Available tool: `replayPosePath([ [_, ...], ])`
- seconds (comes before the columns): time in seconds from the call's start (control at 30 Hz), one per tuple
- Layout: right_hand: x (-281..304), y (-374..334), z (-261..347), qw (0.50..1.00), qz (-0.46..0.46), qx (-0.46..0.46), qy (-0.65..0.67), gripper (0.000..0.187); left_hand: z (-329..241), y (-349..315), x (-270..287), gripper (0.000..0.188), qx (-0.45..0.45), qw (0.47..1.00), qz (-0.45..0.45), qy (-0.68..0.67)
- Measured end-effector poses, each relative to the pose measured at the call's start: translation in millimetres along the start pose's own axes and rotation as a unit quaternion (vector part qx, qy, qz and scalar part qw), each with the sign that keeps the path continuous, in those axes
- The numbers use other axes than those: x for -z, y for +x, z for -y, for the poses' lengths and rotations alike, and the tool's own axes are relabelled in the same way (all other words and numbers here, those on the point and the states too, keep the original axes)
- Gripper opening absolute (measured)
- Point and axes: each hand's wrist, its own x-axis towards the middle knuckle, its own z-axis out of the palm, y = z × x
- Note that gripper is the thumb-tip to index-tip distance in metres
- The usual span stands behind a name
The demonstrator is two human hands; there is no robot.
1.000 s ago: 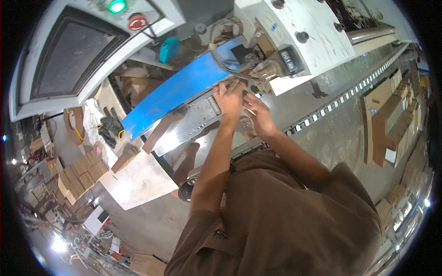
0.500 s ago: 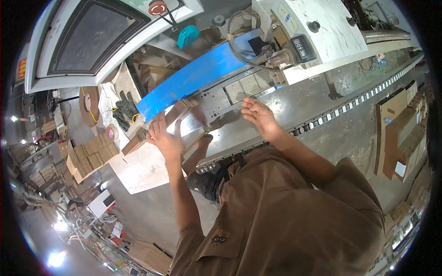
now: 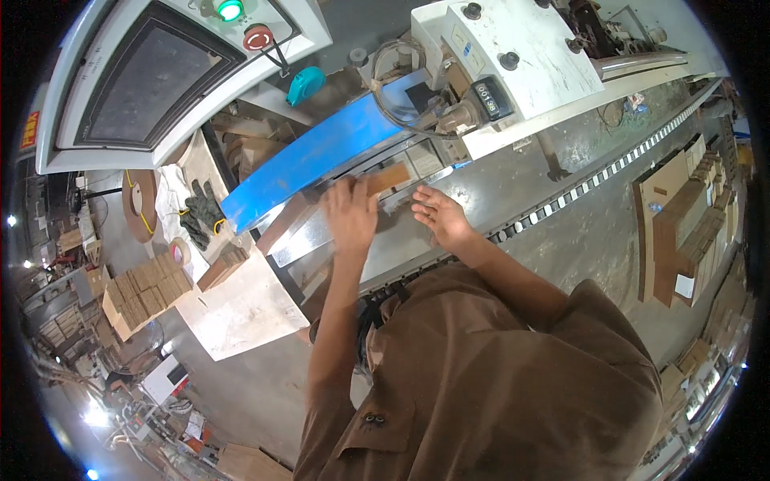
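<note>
A short brown wooden strip (image 3: 391, 177), slightly smeared by motion, lies on the machine's metal bed beside the long blue guard (image 3: 321, 152). Its left end is at the fingertips of my left hand (image 3: 350, 220), which are closed on it. My right hand (image 3: 443, 218) hovers over the bed's near side, to the right of the strip, with its fingers apart and nothing in them. Next to the strip's right end is a metal plate section (image 3: 421, 160) of the bed.
Wooden pieces (image 3: 223, 268) sit on a pale board (image 3: 228, 309) at left, near stacked blocks (image 3: 148, 284), a tape roll (image 3: 180, 252) and dark gloves (image 3: 204, 215). A screen panel (image 3: 156, 76), teal tape measure (image 3: 305, 85) and counter (image 3: 489, 99) stand beyond. A toothed rail (image 3: 561, 200) runs right.
My left hand has moved right along the bed from the guard's left end, carrying the wooden strip. My right hand stays open near the same spot. The view has shifted slightly.
</note>
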Motion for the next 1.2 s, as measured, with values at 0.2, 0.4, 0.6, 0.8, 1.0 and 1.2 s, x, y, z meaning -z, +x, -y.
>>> replayPosePath([
  [0.2, -10.1, 20.1, 13.9, 0.999, 0.029, 0.019, 0.016, 0.047, 4.4, 15.6, -89.8, 0.034, -0.009, 0.994, -0.113, -0.001],
  [0.4, -29.8, 41.2, 14.3, 0.996, 0.087, 0.012, 0.034, 0.052, 18.6, 7.1, -96.9, 0.027, -0.041, 0.995, -0.091, 0.006],
  [0.6, -40.6, 40.8, 17.3, 0.992, 0.105, -0.005, 0.071, 0.059, 28.3, 2.6, -89.5, 0.04, -0.034, 0.998, -0.049, -0.02],
  [0.8, -44.9, 34.1, 21.9, 0.984, 0.114, -0.017, 0.134, 0.07, 19.9, 10.1, -73.4, 0.047, -0.024, 0.999, -0.011, -0.045],
  [1.0, -33.4, 32.0, 29.8, 0.987, 0.095, 0.019, 0.131, 0.07, 4.6, 17.7, -92.2, 0.041, -0.05, 0.995, -0.056, -0.067],
  [1.2, -15.9, 26.5, 41.6, 0.991, 0.085, 0.107, -0.005, 0.062, -30.4, 37.2, -109.4, 0.041, -0.052, 0.995, -0.031, -0.075],
])
